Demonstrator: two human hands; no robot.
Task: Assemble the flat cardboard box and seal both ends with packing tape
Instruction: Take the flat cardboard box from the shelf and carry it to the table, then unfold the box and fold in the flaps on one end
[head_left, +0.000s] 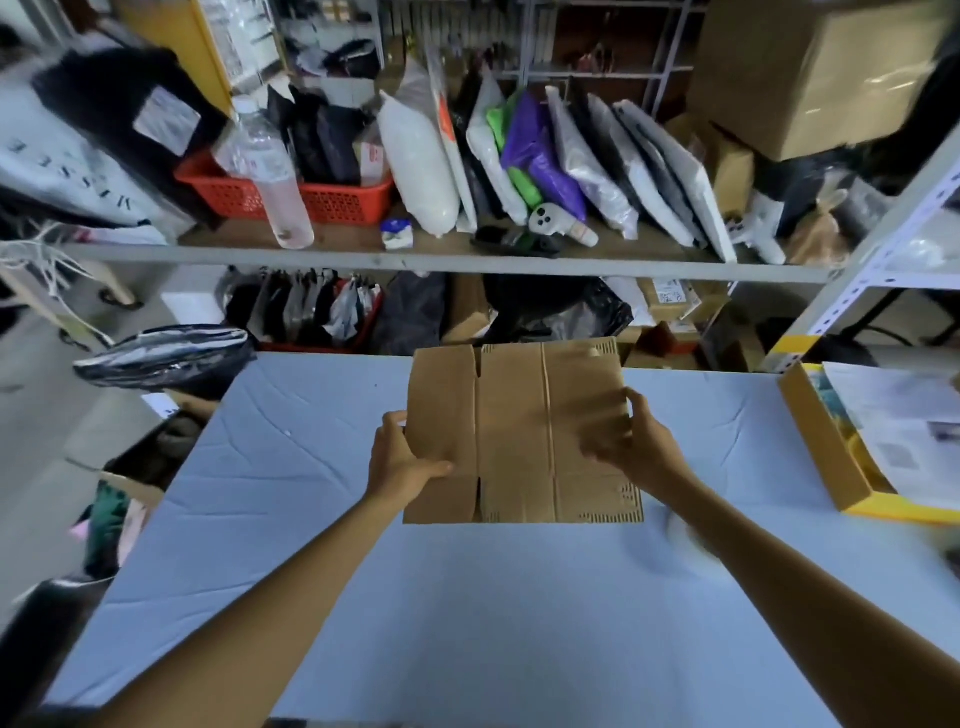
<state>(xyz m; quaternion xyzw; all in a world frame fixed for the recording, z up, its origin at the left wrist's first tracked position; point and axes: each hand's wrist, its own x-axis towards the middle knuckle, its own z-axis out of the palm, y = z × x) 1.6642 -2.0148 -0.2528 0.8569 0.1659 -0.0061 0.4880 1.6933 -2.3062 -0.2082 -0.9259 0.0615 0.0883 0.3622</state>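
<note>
Gripping opposite side edges, the left hand (402, 457) and right hand (631, 441) hold the flat brown cardboard box (519, 431) above the pale blue table (467, 597); the box shows no print, and the shelf labels are too blurred to read.

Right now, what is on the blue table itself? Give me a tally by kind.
Flat cardboard box, held by the left hand and right hand: 1
Yellow tray of papers at the right edge: 1
Black plastic bag at the far left corner: 1
Total: 3
</note>
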